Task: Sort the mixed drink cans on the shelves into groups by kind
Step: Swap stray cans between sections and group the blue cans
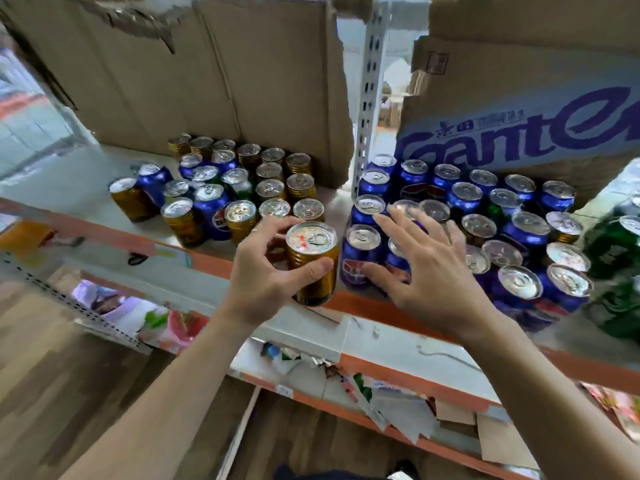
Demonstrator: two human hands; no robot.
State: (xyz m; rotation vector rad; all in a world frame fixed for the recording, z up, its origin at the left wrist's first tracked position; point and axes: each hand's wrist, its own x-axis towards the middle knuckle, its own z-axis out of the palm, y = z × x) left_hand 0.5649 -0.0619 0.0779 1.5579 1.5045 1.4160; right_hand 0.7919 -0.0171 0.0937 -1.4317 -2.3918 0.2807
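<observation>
Orange-railed metal shelf (pixel 367 308) lies under both hands: left hand (pixel 263 282) wraps a ribbed gold metal can (pixel 311 268) by its sides (rigid, probably slick); beside it, right hand (pixel 429 271) spreads over blue metal cans (pixel 360 251).

Brown cardboard box (pixel 207 81), loose papers (pixel 405 410)
</observation>
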